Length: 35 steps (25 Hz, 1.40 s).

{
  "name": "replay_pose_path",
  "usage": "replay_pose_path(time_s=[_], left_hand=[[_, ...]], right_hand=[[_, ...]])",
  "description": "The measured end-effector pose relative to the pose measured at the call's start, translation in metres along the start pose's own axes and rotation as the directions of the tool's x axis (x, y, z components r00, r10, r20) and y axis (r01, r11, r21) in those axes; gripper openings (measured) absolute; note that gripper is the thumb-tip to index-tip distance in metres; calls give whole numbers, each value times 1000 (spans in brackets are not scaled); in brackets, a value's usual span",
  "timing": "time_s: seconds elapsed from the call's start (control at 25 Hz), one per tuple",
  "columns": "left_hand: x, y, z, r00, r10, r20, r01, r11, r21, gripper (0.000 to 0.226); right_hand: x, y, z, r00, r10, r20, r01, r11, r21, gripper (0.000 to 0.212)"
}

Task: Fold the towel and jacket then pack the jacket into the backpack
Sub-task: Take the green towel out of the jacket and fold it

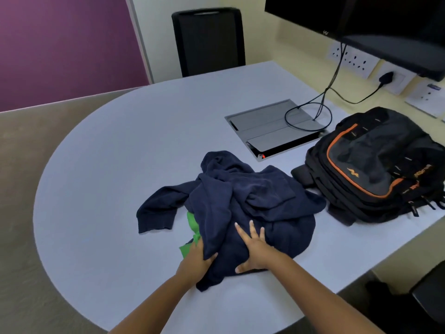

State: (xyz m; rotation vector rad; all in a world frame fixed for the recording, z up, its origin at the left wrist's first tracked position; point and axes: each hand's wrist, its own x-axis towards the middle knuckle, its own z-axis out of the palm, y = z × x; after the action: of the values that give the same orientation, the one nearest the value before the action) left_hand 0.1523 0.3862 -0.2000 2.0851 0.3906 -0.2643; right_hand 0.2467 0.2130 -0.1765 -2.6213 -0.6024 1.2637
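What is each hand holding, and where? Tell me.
Left hand grips the navy jacket at its near left edge. Right hand holds nothing, pressing flat on it.

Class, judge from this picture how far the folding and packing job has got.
Done: nothing. The navy jacket lies crumpled over the green towel. In hand: the left hand grips the jacket's edge; the right hand presses flat on it. Left: both folds, then packing into the backpack.
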Motion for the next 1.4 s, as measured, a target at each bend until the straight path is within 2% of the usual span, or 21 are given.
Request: replay_pose_path(time_s=[0.08, 0.28, 0.4, 0.44, 0.52, 0.56, 0.64, 0.68, 0.8, 0.84, 0.92, 0.96, 1.08, 1.16, 1.28, 1.36, 1.4], left_hand=[[9, 0, 1, 1000, -11, -2, 11, 1000, -5, 34], [20, 5, -6, 997, 7, -75, 0, 996, 88, 55], [7, -1, -21, 997, 22, -73, -16, 997, 75, 60], [4, -6, -26, 996, -3, -84, 9, 998, 70, 59], [1, -14, -32, 971, -142, -192, 150, 988, 25, 55], [3, -16, -33, 946, -209, -248, 216, 976, 1, 48], [12, -12, -31, 919, -268, -289, 257, 964, -74, 25], [19, -7, -29, 922, -274, -275, 244, 960, -139, 14], [37, 23, -24, 923, -247, -296, 157, 942, -296, 41], [43, 28, -24, 923, -200, -329, 95, 946, -309, 43], [52, 37, -30, 922, -116, -370, 26, 971, -238, 42], [55, 41, -35, 916, -117, -385, 41, 979, -199, 42], [58, 59, -52, 857, -27, -514, 22, 1000, -16, 44], [54, 85, -65, 835, 29, -550, -26, 1000, 13, 40], [55, 122, -92, 768, 18, -640, -100, 991, -93, 30], [57, 142, -112, 727, -31, -686, -136, 973, -187, 23], [57, 149, -120, 717, -25, -697, -150, 971, -188, 22]], right_hand=[[8, 0, -10, 1000, 14, 25, -14, 1000, -21, 120], [28, -7, -20, 996, 58, -74, -59, 998, -9, 127], [35, -5, -24, 994, 33, -108, -33, 999, 2, 127], [39, -1, -30, 991, 5, -137, -5, 1000, 4, 126], [44, 11, -45, 974, -51, -222, 60, 998, 33, 120], [46, 18, -52, 962, -64, -266, 86, 994, 74, 115], [46, 33, -62, 941, -79, -329, 132, 981, 144, 103], [45, 40, -62, 937, -89, -339, 149, 976, 156, 97], [40, 51, -58, 930, -111, -351, 182, 968, 175, 85], [40, 52, -57, 927, -111, -358, 188, 964, 189, 82], [39, 50, -58, 926, -100, -365, 193, 954, 228, 76], [39, 47, -60, 925, -87, -369, 193, 945, 262, 71], [33, 34, -71, 911, -61, -407, 233, 891, 389, 56], [26, 16, -83, 887, -83, -453, 295, 859, 419, 54], [10, -17, -98, 855, -184, -484, 380, 859, 344, 58], [0, -32, -97, 873, -271, -406, 372, 907, 195, 68], [-1, -34, -92, 895, -271, -355, 323, 941, 96, 72]])
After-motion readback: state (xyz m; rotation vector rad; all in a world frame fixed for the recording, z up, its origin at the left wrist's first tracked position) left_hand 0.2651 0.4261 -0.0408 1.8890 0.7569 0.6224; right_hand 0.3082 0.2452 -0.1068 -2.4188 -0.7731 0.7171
